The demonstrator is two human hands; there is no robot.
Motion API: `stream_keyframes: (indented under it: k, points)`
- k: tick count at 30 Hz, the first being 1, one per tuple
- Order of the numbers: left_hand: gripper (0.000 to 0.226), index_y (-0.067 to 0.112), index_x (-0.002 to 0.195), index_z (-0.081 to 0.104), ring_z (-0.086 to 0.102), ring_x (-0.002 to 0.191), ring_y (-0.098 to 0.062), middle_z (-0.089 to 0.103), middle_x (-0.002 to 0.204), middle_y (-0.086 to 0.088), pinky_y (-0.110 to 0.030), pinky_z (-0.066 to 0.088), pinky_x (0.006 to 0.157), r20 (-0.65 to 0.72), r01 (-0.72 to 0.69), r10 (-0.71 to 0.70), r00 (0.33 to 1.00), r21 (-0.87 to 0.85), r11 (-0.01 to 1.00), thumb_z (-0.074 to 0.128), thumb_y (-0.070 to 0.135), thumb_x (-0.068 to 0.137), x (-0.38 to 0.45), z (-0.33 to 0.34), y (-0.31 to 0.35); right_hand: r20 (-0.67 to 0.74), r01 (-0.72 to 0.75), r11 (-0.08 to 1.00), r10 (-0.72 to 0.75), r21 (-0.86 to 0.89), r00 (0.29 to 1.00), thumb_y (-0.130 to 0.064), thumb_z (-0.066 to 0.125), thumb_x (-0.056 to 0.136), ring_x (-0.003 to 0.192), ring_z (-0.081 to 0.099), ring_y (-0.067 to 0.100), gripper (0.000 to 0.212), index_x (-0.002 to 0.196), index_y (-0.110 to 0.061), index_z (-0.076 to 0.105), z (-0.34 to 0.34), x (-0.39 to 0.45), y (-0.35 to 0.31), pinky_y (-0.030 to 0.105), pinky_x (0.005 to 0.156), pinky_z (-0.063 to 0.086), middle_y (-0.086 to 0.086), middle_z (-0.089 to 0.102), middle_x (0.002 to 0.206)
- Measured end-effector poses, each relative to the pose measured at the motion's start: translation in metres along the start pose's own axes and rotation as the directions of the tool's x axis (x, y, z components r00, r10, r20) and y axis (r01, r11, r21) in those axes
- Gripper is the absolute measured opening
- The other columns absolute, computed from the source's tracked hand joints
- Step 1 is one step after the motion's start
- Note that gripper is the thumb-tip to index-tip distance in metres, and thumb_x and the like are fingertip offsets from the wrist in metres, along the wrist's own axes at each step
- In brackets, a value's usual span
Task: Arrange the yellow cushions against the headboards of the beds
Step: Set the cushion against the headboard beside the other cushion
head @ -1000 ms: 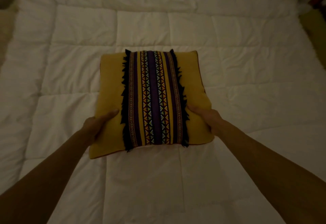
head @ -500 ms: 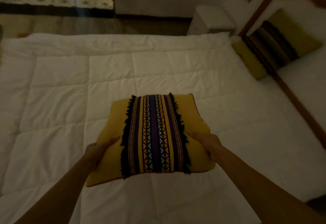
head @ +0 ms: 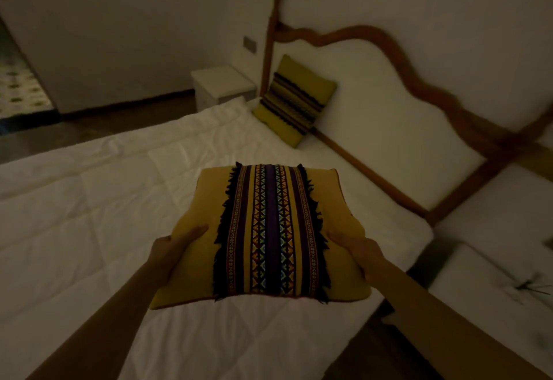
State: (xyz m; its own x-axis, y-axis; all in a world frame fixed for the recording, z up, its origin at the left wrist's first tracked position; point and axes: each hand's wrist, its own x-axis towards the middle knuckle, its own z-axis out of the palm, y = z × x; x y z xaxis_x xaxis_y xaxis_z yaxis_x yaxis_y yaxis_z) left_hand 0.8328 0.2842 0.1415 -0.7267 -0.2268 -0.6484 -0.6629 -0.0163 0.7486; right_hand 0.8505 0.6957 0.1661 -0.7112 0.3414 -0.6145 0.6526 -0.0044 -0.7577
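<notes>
I hold a yellow cushion (head: 197, 224) with a purple patterned, black-fringed band flat above the white bed (head: 89, 215). My left hand (head: 175, 245) grips its left edge and my right hand (head: 356, 248) grips its right edge. A second yellow cushion (head: 294, 101) with the same band leans upright against the white padded headboard (head: 389, 122), at its far left end. The headboard has a curved wooden frame.
A white nightstand (head: 221, 86) stands beyond the bed by the wall. At the right a second white bed (head: 493, 284) sits across a narrow dark gap. A doorway with patterned floor tiles (head: 18, 92) shows at far left.
My view has swung right toward the headboard. The cushion has lifted off the bed and travels with both hands toward the head end; the leaning cushion and headboard came into full view.
</notes>
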Motion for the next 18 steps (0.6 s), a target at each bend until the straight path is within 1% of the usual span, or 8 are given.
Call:
stream_keyframes:
  k: [2,4,5,8,10,13,15,18]
  points:
    - [0.079,0.011,0.091,0.066,0.076,0.067,-0.034,0.076,0.088,-0.015,-0.035,0.058,0.048,0.028,-0.006,0.006,1.000,0.022,1.000,0.092,0.063,0.037,-0.012,0.054,0.007,-0.026,0.025,1.000,-0.025,0.002,0.999,-0.059,0.095,0.037,0.086,0.069,0.027,0.116,0.132,-0.007,0.057,-0.054,0.010,-0.005,0.042,0.073,0.059,0.006,0.068,0.096]
    - [0.080,0.010,0.094,0.066,0.075,0.072,-0.037,0.076,0.091,-0.016,-0.037,0.058,0.051,0.047,0.001,-0.003,0.999,0.041,0.999,0.092,0.062,0.038,-0.020,0.107,0.010,-0.046,0.050,0.999,-0.051,-0.008,0.998,-0.063,0.094,0.033,0.082,0.068,0.023,0.119,0.132,-0.008,0.057,-0.106,0.019,-0.011,0.032,0.059,0.055,0.000,0.066,0.089]
    - [0.079,0.010,0.094,0.065,0.075,0.076,-0.039,0.075,0.092,-0.017,-0.039,0.059,0.055,0.054,0.002,-0.004,0.999,0.050,0.999,0.092,0.062,0.039,-0.024,0.132,0.011,-0.062,0.061,0.998,-0.062,-0.018,0.996,-0.065,0.093,0.031,0.081,0.068,0.021,0.122,0.132,-0.008,0.056,-0.130,0.023,-0.014,0.028,0.056,0.053,-0.002,0.065,0.088]
    - [0.079,0.011,0.095,0.065,0.074,0.080,-0.039,0.075,0.093,-0.016,-0.039,0.058,0.057,0.096,0.007,-0.014,0.995,0.070,0.998,0.090,0.061,0.040,-0.035,0.196,0.011,-0.085,0.099,0.995,-0.101,-0.026,0.991,-0.065,0.092,0.035,0.080,0.065,0.018,0.122,0.136,-0.009,0.051,-0.191,0.036,-0.019,0.026,0.055,0.050,-0.005,0.060,0.086]
    - [0.078,0.010,0.096,0.066,0.074,0.080,-0.038,0.075,0.093,-0.016,-0.038,0.058,0.055,0.119,0.011,-0.021,0.993,0.079,0.997,0.090,0.058,0.039,-0.038,0.234,0.012,-0.098,0.121,0.992,-0.122,-0.023,0.988,-0.061,0.090,0.043,0.078,0.061,0.013,0.116,0.139,-0.012,0.048,-0.226,0.048,-0.024,0.024,0.053,0.047,-0.009,0.057,0.085]
    - [0.076,0.008,0.100,0.065,0.073,0.085,-0.040,0.074,0.098,-0.019,-0.042,0.058,0.061,0.147,0.023,-0.032,0.989,0.063,0.998,0.091,0.053,0.045,-0.032,0.278,0.021,-0.098,0.152,0.988,-0.152,-0.014,0.983,-0.056,0.090,0.045,0.076,0.062,0.010,0.105,0.136,-0.016,0.052,-0.262,0.071,-0.031,0.023,0.047,0.048,-0.011,0.059,0.085]
    - [0.074,0.008,0.106,0.065,0.073,0.087,-0.041,0.074,0.100,-0.019,-0.044,0.058,0.063,0.161,0.033,-0.042,0.986,0.059,0.998,0.092,0.050,0.052,-0.023,0.301,0.028,-0.091,0.158,0.987,-0.157,0.001,0.983,-0.054,0.090,0.046,0.081,0.064,0.014,0.105,0.136,-0.015,0.053,-0.278,0.091,-0.037,0.025,0.052,0.049,-0.007,0.062,0.090]
    - [0.072,0.007,0.113,0.065,0.073,0.090,-0.043,0.074,0.105,-0.020,-0.050,0.060,0.071,0.179,0.051,-0.060,0.982,0.059,0.997,0.091,0.047,0.058,-0.002,0.331,0.037,-0.083,0.159,0.987,-0.159,-0.002,0.984,-0.053,0.091,0.050,0.090,0.065,0.020,0.104,0.139,-0.015,0.051,-0.296,0.129,-0.050,0.030,0.063,0.052,0.004,0.067,0.110]
